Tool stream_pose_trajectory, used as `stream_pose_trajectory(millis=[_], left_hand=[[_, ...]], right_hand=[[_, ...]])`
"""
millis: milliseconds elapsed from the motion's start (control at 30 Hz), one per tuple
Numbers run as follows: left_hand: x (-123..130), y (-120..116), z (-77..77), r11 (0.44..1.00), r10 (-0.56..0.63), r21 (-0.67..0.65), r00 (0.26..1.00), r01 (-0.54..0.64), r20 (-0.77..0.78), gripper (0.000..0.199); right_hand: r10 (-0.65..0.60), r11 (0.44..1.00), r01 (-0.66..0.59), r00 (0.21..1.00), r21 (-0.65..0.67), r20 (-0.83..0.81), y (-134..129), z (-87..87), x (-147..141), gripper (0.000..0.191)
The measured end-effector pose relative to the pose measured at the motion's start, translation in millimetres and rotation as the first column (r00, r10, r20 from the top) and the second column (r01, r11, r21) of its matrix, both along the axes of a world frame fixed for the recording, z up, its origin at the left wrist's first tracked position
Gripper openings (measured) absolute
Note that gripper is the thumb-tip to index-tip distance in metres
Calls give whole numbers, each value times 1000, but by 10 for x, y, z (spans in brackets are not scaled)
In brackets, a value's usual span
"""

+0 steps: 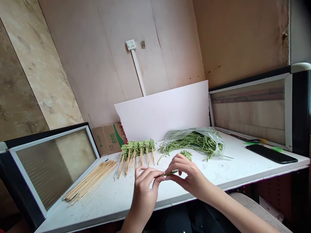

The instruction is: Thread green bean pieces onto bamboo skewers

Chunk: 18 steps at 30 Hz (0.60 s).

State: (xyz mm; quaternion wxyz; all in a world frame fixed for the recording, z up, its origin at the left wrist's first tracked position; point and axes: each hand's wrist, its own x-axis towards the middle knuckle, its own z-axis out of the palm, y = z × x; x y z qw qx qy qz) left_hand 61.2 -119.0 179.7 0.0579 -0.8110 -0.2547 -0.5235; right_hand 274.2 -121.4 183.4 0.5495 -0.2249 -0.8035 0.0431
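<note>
Above the table's front edge, my left hand (145, 186) and my right hand (186, 171) meet with a short green length of long bean (170, 173) between them. Thumb and fingers of each hand are pinched on it, the left at one end and the right nearer the other. The fingers partly hide it. Just behind my right hand lies a small heap of cut bean pieces (186, 154). Farther left, several bundles of skewered bean pieces (138, 148) rest with their bare stick ends toward me.
Loose bamboo skewers (91, 181) lie at the left of the white table (116, 202). A clear plastic bag (209, 132) holds whole long beans (189, 142). At the right are a black phone (270, 153) and scissors (252, 141). Behind stand a carton (105, 139) and a white board (162, 111).
</note>
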Motion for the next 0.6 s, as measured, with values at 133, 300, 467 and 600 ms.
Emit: stream_pose_trajectory(millis=[133, 300, 467, 600], left_hand=[[15, -32, -15, 999, -7, -48, 1000, 6, -27, 18], [35, -46, -52, 996, -11, -86, 999, 6, -52, 30], [38, -29, -43, 977, -94, -200, 993, 78, -73, 32], [37, -13, -22, 933, -199, -312, 980, 180, -29, 32]], right_hand=[[-27, 1000, 26, 998, 3, 64, -2, -25, -3, 9], [-37, 999, 33, 991, 26, 132, -29, -26, -24, 22], [43, 999, -45, 987, 6, 152, -17, -19, -15, 29], [106, 994, -105, 986, -15, 127, 17, -32, -12, 29]])
